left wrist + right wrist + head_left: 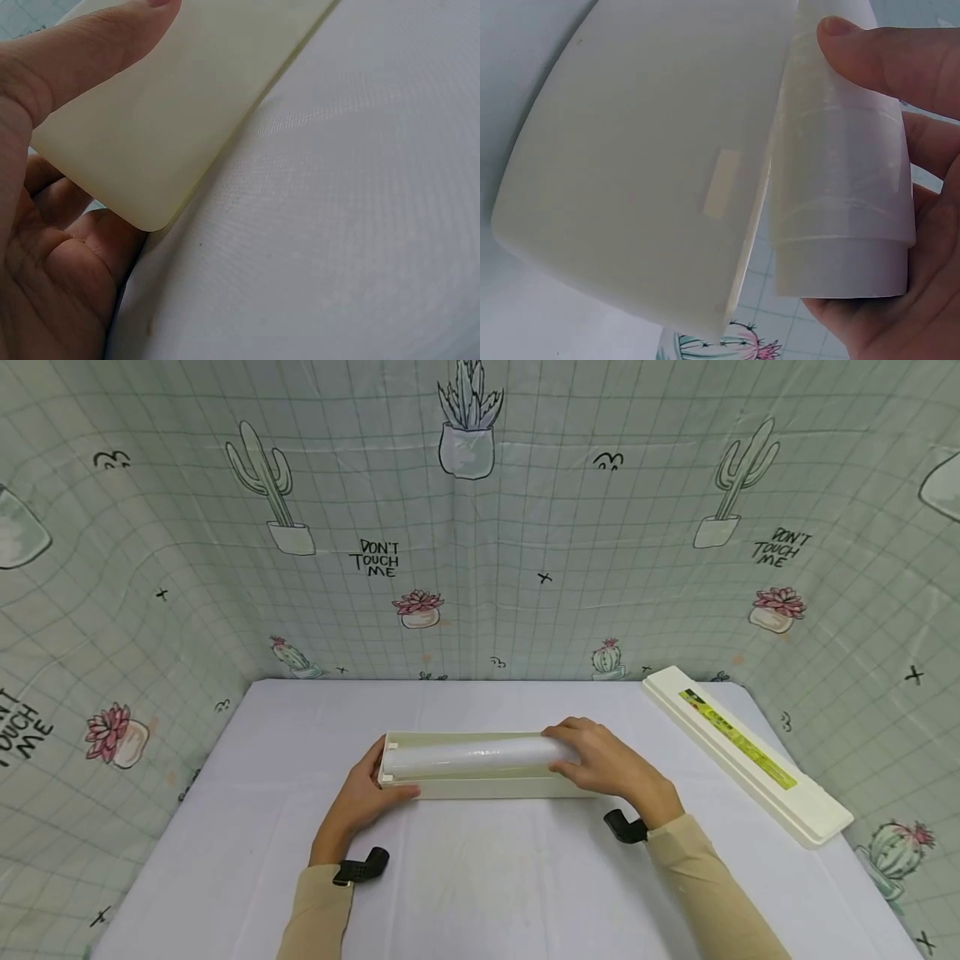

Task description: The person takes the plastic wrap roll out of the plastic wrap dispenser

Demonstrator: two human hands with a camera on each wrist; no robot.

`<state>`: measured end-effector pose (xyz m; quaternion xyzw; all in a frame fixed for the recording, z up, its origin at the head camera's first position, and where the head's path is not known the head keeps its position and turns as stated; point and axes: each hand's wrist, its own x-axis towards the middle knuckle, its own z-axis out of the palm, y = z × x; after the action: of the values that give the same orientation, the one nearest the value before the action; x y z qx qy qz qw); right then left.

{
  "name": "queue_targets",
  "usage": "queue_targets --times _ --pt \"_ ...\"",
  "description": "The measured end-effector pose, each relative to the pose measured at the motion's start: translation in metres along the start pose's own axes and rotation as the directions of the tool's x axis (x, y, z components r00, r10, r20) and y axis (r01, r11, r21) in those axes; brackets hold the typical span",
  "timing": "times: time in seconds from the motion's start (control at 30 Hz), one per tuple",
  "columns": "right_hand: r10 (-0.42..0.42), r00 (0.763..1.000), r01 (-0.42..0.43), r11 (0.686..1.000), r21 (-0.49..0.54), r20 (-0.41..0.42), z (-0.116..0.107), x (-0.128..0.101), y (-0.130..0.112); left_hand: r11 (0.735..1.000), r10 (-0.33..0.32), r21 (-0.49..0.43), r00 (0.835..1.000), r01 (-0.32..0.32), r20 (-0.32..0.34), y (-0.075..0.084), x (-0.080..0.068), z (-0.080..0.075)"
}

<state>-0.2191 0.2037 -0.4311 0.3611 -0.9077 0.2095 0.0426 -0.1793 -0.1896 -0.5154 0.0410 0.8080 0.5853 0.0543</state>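
Note:
A long white dispenser box [487, 788] lies crosswise on the table with its top off. Inside it is a roll of clear plastic wrap [472, 757]. My left hand [365, 802] grips the box's left end, thumb on the front wall and the other fingers round the end. In the left wrist view, the box's rounded corner [154, 214] sits between thumb and fingers. My right hand [603, 762] holds the roll's right end between thumb and fingers. The right wrist view shows that roll end [844, 266] standing above the box's rim.
A long white lid [720, 768] with a yellow-green label [738, 739] lies slantwise on the right side of the table. A white cloth covers the table [480, 885]. Behind and beside it hangs a checked curtain [480, 527] printed with cacti.

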Motion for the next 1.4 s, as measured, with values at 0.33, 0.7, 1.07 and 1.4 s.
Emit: queue_targets --times 0.33,0.7,1.07,1.4 --pt "0.036 0.999 -0.035 0.999 0.023 -0.037 0.006 -0.008 0.001 1.000 -0.004 0.002 1.000 0.004 -0.008 0.001 0.000 0.000" --pt "0.077 0.995 -0.071 0.995 0.074 -0.071 0.009 -0.014 0.004 0.999 -0.035 0.002 0.999 0.035 -0.010 0.002 0.001 -0.001" --pt "0.088 0.988 -0.075 0.992 0.106 -0.124 0.011 -0.016 0.008 1.000 -0.023 -0.012 1.000 0.023 0.000 0.003 0.002 -0.002" --pt "0.150 0.982 -0.133 0.982 0.134 -0.119 0.002 -0.021 0.010 1.000 -0.022 0.002 1.000 0.022 -0.006 0.002 0.003 -0.001"
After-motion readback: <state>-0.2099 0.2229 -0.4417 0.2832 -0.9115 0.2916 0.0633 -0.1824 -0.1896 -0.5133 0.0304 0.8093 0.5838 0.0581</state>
